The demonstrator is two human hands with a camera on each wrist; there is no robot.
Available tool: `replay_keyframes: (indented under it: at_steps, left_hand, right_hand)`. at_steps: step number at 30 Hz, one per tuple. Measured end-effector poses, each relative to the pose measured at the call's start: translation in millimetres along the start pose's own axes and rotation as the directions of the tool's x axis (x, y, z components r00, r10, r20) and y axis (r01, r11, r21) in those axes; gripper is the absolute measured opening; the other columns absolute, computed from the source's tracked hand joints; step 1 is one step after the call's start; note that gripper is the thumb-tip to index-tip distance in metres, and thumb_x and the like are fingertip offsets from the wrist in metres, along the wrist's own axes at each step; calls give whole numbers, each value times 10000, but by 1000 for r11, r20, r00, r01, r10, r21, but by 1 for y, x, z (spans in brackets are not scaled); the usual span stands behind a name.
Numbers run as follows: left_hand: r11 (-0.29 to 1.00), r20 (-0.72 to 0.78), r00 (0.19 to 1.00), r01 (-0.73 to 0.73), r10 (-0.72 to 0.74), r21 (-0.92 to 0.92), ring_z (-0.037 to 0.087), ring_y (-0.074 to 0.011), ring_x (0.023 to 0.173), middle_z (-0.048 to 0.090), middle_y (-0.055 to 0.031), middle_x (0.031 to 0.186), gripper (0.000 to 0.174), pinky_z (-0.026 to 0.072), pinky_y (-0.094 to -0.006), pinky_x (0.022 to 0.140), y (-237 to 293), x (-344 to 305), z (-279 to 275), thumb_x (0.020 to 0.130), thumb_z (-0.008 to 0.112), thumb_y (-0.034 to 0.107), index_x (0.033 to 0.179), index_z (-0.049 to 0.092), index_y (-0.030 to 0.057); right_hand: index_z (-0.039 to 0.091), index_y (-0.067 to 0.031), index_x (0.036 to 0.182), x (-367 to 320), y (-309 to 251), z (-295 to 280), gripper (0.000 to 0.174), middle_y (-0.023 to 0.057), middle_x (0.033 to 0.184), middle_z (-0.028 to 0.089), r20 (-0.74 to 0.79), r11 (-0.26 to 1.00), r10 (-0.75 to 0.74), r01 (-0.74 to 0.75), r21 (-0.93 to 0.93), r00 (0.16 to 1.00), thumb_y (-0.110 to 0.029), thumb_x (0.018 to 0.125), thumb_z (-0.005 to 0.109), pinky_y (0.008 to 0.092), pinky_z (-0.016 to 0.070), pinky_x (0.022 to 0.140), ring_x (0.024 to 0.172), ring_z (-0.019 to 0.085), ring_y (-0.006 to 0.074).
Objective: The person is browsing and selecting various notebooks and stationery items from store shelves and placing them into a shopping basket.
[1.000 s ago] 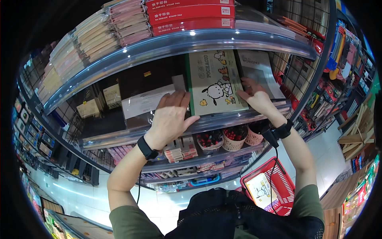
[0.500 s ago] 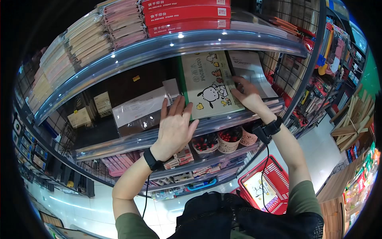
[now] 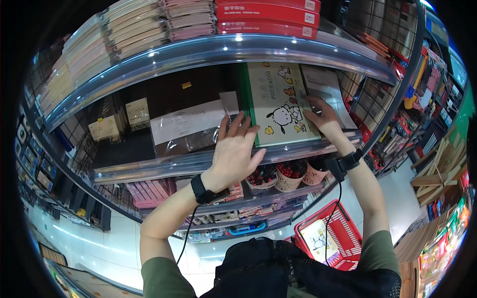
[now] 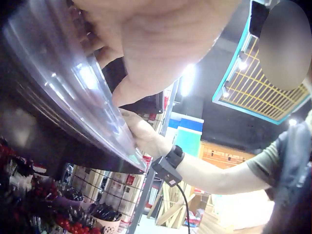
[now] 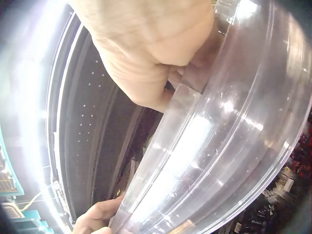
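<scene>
A pale-green Pochacco drawing book (image 3: 280,107) with a cartoon dog on its cover lies on a middle shelf, a green edge along its left side. My left hand (image 3: 234,154) spreads its fingers over the clear shelf lip, fingertips right at the book's lower left edge. At the right edge is my right hand (image 3: 328,119), thumb toward the cover and fingers loosely bent beside it. In the right wrist view, the clear shelf lip (image 5: 229,131) partly hides that hand's fingers.
Dark notebooks (image 3: 184,94) with a white paper band lie to the left, a grey pad (image 3: 325,87) to the right. Red stamp pad boxes (image 3: 268,27) stand on the shelf above. Pen cups (image 3: 290,176) sit below. A red basket (image 3: 350,223) holding a similar book stands on the floor.
My left hand has shifted slightly rightward, its fingertips now over the book's left edge. The right hand stays at the right edge, and the head view has swung a little.
</scene>
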State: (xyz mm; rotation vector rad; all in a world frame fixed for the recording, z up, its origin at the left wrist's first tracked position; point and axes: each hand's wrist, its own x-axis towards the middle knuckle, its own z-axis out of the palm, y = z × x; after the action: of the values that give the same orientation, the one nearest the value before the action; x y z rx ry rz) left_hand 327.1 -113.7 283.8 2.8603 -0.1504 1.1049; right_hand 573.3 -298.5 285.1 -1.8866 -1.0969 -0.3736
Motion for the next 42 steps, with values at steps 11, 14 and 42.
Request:
replay_keyframes:
  at_steps: [11,14,42]
  left_hand:
    - [990,21,1000,26,-23,-137,343,-322,1295,512,-207,1259,515,124,-488,1105,-5,-2,1,776,618,315,1178,529,6]
    - [992,27,999,19,-16,-122,338,-318,1301,510,-204,1263,519,119,-484,1107,-5,-1,0,778,613,322,1180,528,5]
    - [-50,548,801,574,239,-817,552,-80,957,608,-65,1084,328,458,-232,810,72,-41,44,924,553,119,1208,504,-36]
  right_hand:
    - [482,1,1260,-3,-27,-10,489,114,1124,600,-29,718,161,-97,689,986,-26,796,635,286,485,757,959,583,162]
    - [503,41,1211,2,-41,-19,421,133,1057,623,85,502,268,-214,838,960,-30,814,626,284,498,758,922,617,174]
    - [442,43,1237,-252,-72,-49,437,109,1110,601,83,305,583,-312,900,808,-176,890,592,282,537,785,923,631,141]
